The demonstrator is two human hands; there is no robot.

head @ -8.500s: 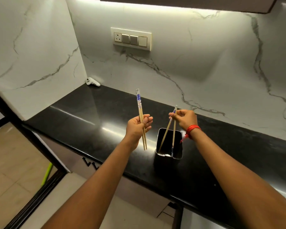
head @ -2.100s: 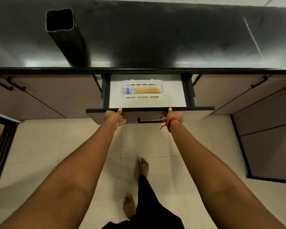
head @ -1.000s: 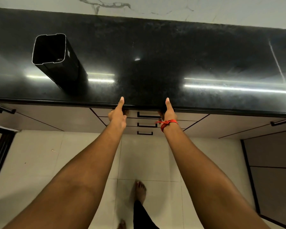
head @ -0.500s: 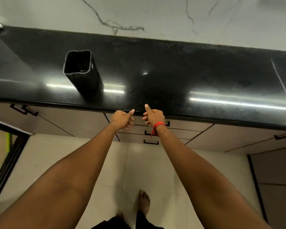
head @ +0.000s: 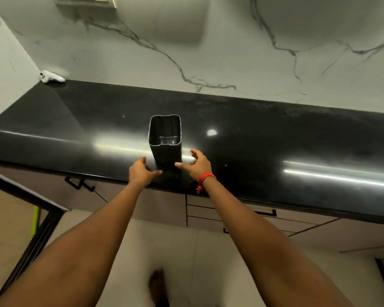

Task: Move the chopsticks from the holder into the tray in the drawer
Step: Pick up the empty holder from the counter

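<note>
Now both hands are reaching toward a holder (head: 165,138), which is standing upright on a dark counter (head: 275,134) between them. The left hand (head: 141,171) is hovering just left of its base, fingers spread and grasping nothing. The right hand (head: 194,165), with a red thread (head: 205,177) tied at the wrist, is hovering just right of the base, also released and empty. Neither hand is clearly touching the holder, though the right thumb is looking very close to it.

Looking down into the holder, it is showing only its bare metal floor; no chopsticks are appearing inside it or anywhere else. Below the hands, the drawers (head: 206,214) are sitting shut, so the tray is hidden. The chopsticks are probably lying in there, though that cannot be confirmed.

Judging from this, the moving step is looking finished, and the hands are likely preparing to take the empty holder. That would call for closing both palms on its smooth sides without tipping it.
</note>
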